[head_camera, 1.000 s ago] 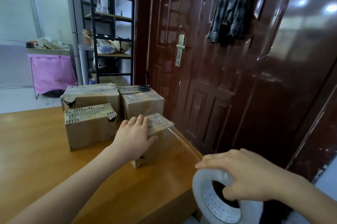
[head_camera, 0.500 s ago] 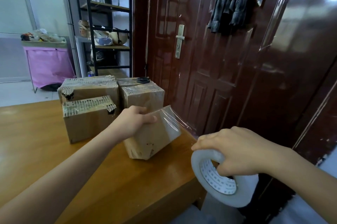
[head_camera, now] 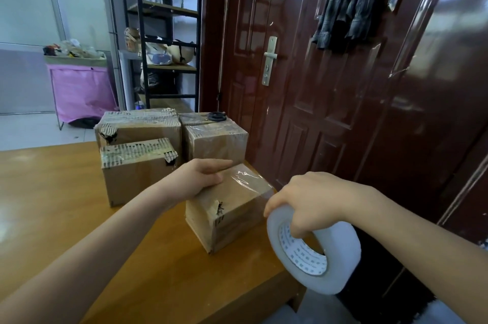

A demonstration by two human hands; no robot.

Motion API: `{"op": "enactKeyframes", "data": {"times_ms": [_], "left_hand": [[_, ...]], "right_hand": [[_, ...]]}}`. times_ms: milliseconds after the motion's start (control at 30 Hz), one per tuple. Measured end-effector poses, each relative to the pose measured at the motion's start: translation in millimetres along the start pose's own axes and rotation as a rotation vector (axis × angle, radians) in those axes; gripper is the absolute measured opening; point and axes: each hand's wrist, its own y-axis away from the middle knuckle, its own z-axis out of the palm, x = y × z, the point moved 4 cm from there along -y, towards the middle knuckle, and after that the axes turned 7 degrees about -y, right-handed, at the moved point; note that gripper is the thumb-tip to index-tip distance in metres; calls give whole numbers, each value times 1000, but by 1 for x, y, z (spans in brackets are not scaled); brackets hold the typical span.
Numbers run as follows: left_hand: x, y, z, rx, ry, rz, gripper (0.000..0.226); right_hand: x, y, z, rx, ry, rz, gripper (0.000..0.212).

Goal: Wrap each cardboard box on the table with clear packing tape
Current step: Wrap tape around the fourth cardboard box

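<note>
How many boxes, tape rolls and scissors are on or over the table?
Brown cardboard boxes: 4
Big clear packing tape roll: 1
Black-handled scissors: 1
Total: 6

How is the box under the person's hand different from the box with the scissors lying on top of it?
The near box sits at the table's front corner, turned at an angle, gripped by the left hand while the right hand holds the tape roll beside it. The far box stands untouched against the stack, carrying scissors. The near box shows a torn patch. Both are brown cardboard with clear tape.
</note>
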Motion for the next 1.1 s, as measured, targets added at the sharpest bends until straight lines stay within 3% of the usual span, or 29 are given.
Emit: {"op": "enactKeyframes", "data": {"times_ms": [100, 133, 233, 300, 433, 533, 600, 700, 800, 867, 1000, 1100], "left_hand": [[16, 4, -3, 164, -399, 177, 26], [21, 8, -1, 174, -480, 206, 33], [31, 17, 13, 125, -854, 189, 94], [34, 21, 24, 117, -1051, 146, 101], [37, 21, 20, 131, -795, 94, 68], [25, 15, 2, 50, -267, -47, 78], [17, 14, -2, -4, 38, -107, 67], [1, 6, -4, -69, 268, -193, 45], [-11, 2, -11, -92, 377, -227, 30], [-16, -3, -23, -23, 199, -161, 33], [-7, -4, -32, 221, -384, 93, 27], [14, 1, -18, 299, -743, 136, 20]], "right_hand": [[0, -5, -1, -8, -2, 2, 55], [0, -5, -1, -19, -6, 7, 55], [0, -4, -1, -49, -10, 20, 57], [0, -2, -2, -57, -17, 25, 58], [3, 3, -5, -61, -61, 33, 62], [10, 9, -21, 28, -85, 15, 62], [13, 8, -39, 104, -79, -8, 64], [14, -2, -61, 261, -151, -23, 69], [14, -16, -76, 534, -231, -40, 58], [15, -27, -80, 700, -309, -61, 49], [13, -56, -72, 882, -507, -127, 47], [12, -58, -64, 1171, -621, -147, 38]]}}
